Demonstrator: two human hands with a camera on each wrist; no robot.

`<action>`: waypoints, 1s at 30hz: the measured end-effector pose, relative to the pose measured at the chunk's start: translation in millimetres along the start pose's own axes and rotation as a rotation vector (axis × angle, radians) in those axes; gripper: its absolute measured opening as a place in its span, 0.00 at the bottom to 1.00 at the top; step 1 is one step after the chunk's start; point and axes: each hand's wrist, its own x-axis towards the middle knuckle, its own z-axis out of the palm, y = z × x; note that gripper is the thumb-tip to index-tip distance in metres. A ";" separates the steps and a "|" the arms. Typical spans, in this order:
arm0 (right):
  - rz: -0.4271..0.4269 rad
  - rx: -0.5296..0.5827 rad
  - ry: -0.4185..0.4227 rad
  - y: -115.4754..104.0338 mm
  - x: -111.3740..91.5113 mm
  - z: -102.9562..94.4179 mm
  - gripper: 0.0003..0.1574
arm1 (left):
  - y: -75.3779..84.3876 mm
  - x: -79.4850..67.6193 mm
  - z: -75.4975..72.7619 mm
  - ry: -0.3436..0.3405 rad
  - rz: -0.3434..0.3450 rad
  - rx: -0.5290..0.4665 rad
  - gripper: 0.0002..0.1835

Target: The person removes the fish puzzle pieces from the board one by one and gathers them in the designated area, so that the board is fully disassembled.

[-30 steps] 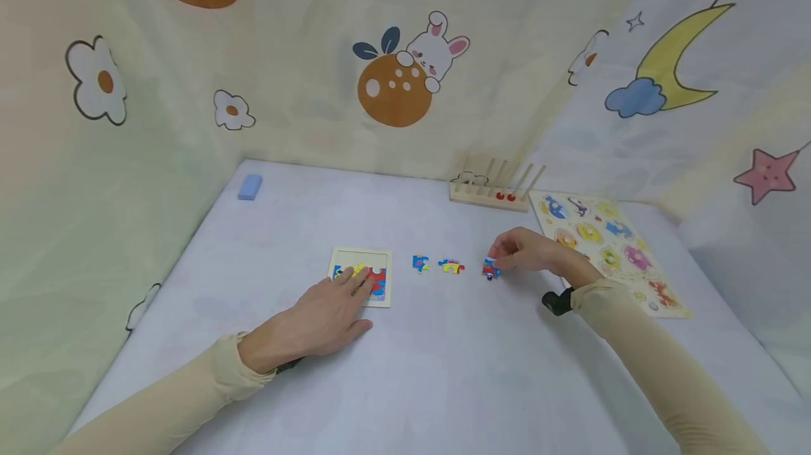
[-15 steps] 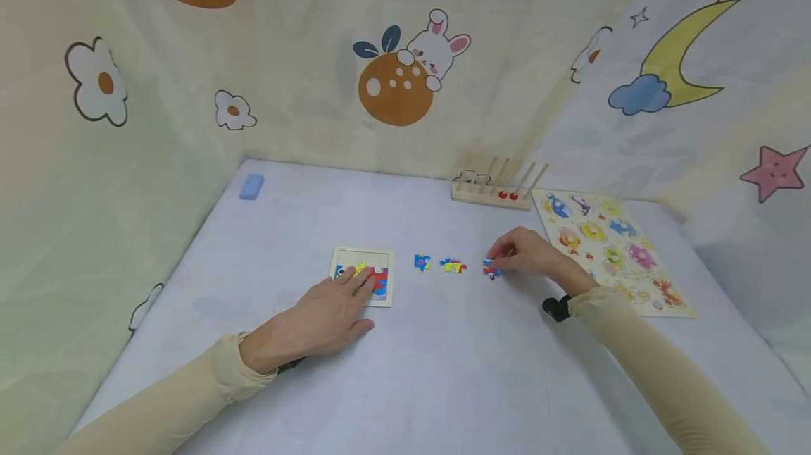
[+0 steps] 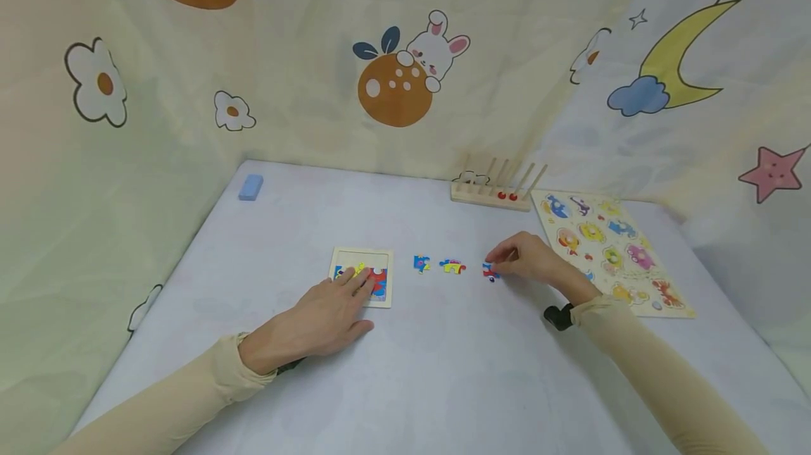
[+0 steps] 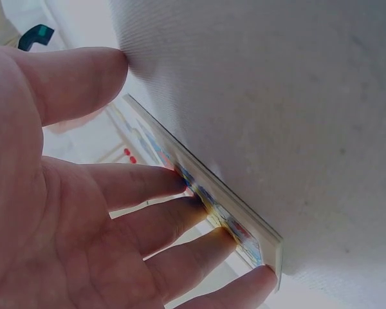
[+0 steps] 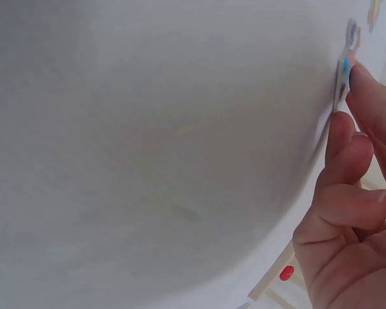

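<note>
My left hand [image 3: 319, 314] lies with outstretched fingers on a small framed jigsaw puzzle [image 3: 366, 258]. The fingertips touch its yellow, red and blue picture and cover part of it; bare wood shows along the upper part. In the left wrist view, the puzzle frame [image 4: 199, 170] lies under the fingertips, with the thumb resting on the table. My right hand [image 3: 531, 259] pinches a red and blue puzzle piece [image 3: 488, 273] at the table surface. The right wrist view shows this puzzle piece [image 5: 343, 74] between thumb and fingers. Between the hands lie a blue puzzle piece [image 3: 421, 263] and a yellow puzzle piece [image 3: 453, 267].
At the back stands a wooden peg rack [image 3: 488, 196] with two red beads. A large animal puzzle board [image 3: 674, 310] lies on the right, beside and beyond the right forearm. A light blue block [image 3: 250, 187] sits at the back left corner. Printed fabric surrounds the table.
My right hand has shifted its fingers slightly on the red and blue puzzle piece, which stays in about the same place. The left hand has not moved.
</note>
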 end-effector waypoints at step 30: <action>-0.137 -0.089 0.139 -25.9 -4.1 5.6 0.18 | 0.3 -3.4 4.6 0.049 0.008 0.014 0.37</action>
